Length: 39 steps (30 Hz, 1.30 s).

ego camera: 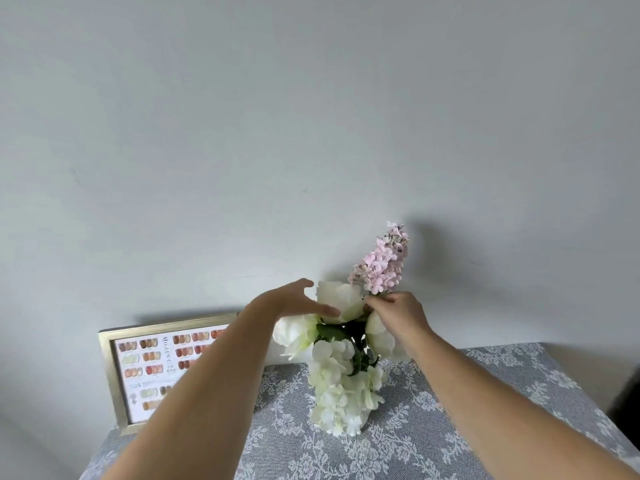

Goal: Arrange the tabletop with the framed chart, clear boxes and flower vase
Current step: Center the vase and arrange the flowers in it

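A bunch of white flowers (341, 393) stands upright in the middle of the table; blooms hide the vase. A pink flower spike (382, 263) rises from the bunch toward the wall. My right hand (398, 313) pinches the stem just below the pink spike. My left hand (294, 301) has its fingers spread and touches the top white bloom (337, 299) from the left. The gold-framed chart (138, 368) leans against the wall at the table's back left, partly hidden by my left forearm. No clear boxes are in view.
A grey lace-patterned tablecloth (450, 427) covers the table. A plain pale wall (311, 133) stands directly behind the table. The table's right edge (588, 403) drops off beside a dark object at the far right.
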Available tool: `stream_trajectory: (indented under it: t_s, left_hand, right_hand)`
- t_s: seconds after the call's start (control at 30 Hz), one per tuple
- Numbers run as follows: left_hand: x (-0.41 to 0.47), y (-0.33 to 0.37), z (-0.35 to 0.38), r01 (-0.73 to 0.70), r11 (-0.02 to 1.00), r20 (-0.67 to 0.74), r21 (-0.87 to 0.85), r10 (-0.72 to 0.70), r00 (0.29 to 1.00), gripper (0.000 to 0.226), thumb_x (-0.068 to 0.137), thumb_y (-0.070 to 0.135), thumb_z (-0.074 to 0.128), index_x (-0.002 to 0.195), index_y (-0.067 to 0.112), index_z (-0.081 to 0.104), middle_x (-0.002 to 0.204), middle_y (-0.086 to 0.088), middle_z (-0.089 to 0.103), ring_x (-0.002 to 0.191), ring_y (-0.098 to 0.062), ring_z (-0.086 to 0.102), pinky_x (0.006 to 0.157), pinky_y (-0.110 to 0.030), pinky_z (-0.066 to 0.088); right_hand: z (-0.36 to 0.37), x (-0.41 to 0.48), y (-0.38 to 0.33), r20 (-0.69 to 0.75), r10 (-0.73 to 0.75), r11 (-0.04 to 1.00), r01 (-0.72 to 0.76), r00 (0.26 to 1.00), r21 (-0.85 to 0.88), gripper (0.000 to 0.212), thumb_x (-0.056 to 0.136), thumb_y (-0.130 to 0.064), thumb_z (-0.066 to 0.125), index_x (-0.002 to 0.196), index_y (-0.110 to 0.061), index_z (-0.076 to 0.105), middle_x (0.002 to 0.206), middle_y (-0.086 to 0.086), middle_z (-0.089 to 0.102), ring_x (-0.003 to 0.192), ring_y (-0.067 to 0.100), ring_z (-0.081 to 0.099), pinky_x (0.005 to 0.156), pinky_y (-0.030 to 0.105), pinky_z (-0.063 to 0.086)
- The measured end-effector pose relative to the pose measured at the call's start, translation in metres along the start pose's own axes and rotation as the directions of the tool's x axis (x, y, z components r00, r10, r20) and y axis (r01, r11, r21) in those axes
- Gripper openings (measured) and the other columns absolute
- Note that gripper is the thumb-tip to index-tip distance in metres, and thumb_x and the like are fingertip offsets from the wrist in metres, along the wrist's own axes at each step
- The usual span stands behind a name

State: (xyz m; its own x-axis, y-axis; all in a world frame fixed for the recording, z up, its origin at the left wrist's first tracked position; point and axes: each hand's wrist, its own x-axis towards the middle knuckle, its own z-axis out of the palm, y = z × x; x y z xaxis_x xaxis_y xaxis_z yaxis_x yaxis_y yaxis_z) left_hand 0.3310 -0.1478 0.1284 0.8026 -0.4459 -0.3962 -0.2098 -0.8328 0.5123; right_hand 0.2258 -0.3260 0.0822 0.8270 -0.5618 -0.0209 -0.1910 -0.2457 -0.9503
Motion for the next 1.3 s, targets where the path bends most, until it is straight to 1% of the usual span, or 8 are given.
stream_trajectory:
  t_s: [0.2, 0.33, 0.5, 0.6, 0.77, 0.9, 1.13, 1.3]
  left_hand:
    - [0.015, 0.020, 0.004, -0.027, 1.000, 0.042, -0.004, 0.027, 0.999, 0.115, 0.044, 0.060, 0.081, 0.140, 0.023, 0.029, 0.143, -0.006, 0.041, 0.128, -0.025, 0.041, 0.109, -0.043, 0.032]
    - [0.021, 0.024, 0.005, -0.040, 0.999, 0.082, 0.002, 0.040, 0.996, 0.102, 0.056, 0.056, 0.078, 0.139, 0.020, 0.032, 0.146, -0.006, 0.036, 0.131, -0.025, 0.036, 0.108, -0.037, 0.030]
    - [0.019, 0.028, 0.003, -0.045, 0.996, 0.122, 0.075, 0.036, 0.992, 0.051, 0.057, 0.053, 0.079, 0.091, 0.018, 0.062, 0.099, -0.004, 0.064, 0.082, -0.016, 0.057, 0.076, -0.028, 0.044]
    - [0.012, 0.027, 0.002, -0.085, 0.995, 0.078, 0.044, 0.081, 0.994, 0.040, 0.058, 0.046, 0.081, 0.087, 0.024, 0.064, 0.092, -0.002, 0.067, 0.077, -0.015, 0.061, 0.067, -0.024, 0.050]
    - [0.001, 0.020, 0.000, -0.088, 0.991, -0.012, 0.098, 0.089, 0.996, 0.093, 0.054, 0.045, 0.083, 0.134, 0.022, 0.043, 0.126, -0.004, 0.055, 0.094, -0.018, 0.059, 0.077, -0.026, 0.047]
    - [-0.007, 0.017, 0.006, -0.153, 0.982, -0.065, 0.110, 0.161, 0.985, 0.091, 0.049, 0.043, 0.084, 0.131, 0.026, 0.048, 0.132, 0.001, 0.051, 0.111, -0.020, 0.052, 0.094, -0.029, 0.042]
    - [-0.021, 0.012, 0.001, -0.261, 0.964, -0.219, 0.058, 0.267, 0.938, 0.068, 0.049, 0.034, 0.083, 0.112, 0.031, 0.058, 0.108, 0.001, 0.057, 0.087, -0.015, 0.053, 0.060, -0.018, 0.036]
    - [-0.023, 0.011, 0.017, -0.226, 0.973, -0.190, 0.056, 0.232, 0.954, 0.074, 0.051, 0.026, 0.086, 0.119, 0.025, 0.058, 0.110, -0.001, 0.055, 0.073, -0.012, 0.058, 0.052, -0.021, 0.051]
  right_hand:
    - [0.001, 0.007, 0.010, 0.011, -0.017, 1.000, 0.017, 1.000, 0.024, 0.024, 0.070, -0.045, 0.070, 0.052, -0.030, 0.067, 0.060, -0.014, 0.067, 0.066, 0.010, 0.063, 0.063, 0.026, 0.048]
    - [0.001, 0.011, 0.015, 0.032, -0.059, 0.998, 0.058, 0.998, 0.015, 0.025, 0.074, -0.042, 0.068, 0.060, -0.022, 0.071, 0.070, 0.006, 0.072, 0.073, 0.024, 0.067, 0.063, 0.029, 0.046]
    - [0.002, 0.014, 0.017, 0.027, -0.101, 0.995, 0.101, 0.995, 0.006, 0.033, 0.077, -0.039, 0.067, 0.073, -0.007, 0.072, 0.074, 0.015, 0.071, 0.075, 0.030, 0.066, 0.062, 0.028, 0.043]
    - [0.002, 0.012, 0.013, 0.024, -0.115, 0.993, 0.116, 0.993, -0.025, 0.037, 0.079, -0.038, 0.065, 0.074, -0.001, 0.069, 0.061, 0.015, 0.064, 0.060, 0.027, 0.057, 0.057, 0.028, 0.037]
    - [0.004, 0.006, 0.005, -0.006, -0.135, 0.988, 0.135, 0.991, -0.075, 0.045, 0.082, -0.035, 0.064, 0.060, 0.004, 0.058, 0.051, 0.010, 0.046, 0.050, 0.020, 0.041, 0.053, 0.029, 0.029]
    - [0.007, 0.002, -0.002, 0.011, -0.152, 0.983, 0.152, 0.988, -0.105, 0.044, 0.084, -0.034, 0.063, 0.049, -0.011, 0.049, 0.043, 0.004, 0.040, 0.044, 0.019, 0.037, 0.051, 0.027, 0.029]
    - [0.010, -0.001, -0.008, -0.027, -0.131, 0.988, 0.128, 0.991, -0.083, 0.031, 0.084, -0.034, 0.063, 0.063, -0.012, 0.069, 0.064, 0.011, 0.068, 0.049, 0.019, 0.052, 0.049, 0.023, 0.036]
    - [0.013, -0.004, -0.006, 0.006, -0.153, 0.985, 0.153, 0.988, -0.080, 0.043, 0.083, -0.034, 0.064, 0.049, -0.009, 0.058, 0.041, 0.002, 0.052, 0.038, 0.015, 0.034, 0.047, 0.024, 0.028]
